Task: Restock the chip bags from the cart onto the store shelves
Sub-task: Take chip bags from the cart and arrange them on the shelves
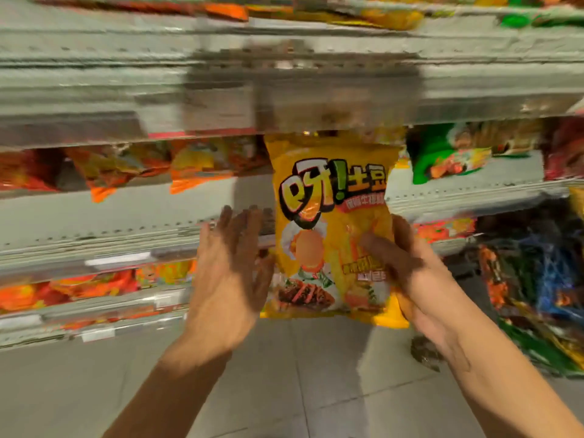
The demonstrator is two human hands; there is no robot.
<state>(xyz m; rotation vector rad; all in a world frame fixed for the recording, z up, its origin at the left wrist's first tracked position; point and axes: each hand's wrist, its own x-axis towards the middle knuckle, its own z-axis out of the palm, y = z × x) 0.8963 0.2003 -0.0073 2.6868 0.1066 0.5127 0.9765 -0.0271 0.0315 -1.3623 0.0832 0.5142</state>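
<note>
The person holds 1 yellow chip bag (331, 229) upright in front of the grey store shelves (126, 216). The right hand (410, 273) holds the bag's right edge, with the thumb on the front and the fingers behind it. The left hand (230, 279) is wide, with straight fingers, just beside the bag's left edge; it may touch the bag, but the blur hides that. Orange and red bags (120, 172) lie on the shelf to the left. A green bag (442, 156) lies on the shelf to the right. The picture is blurry.
</note>
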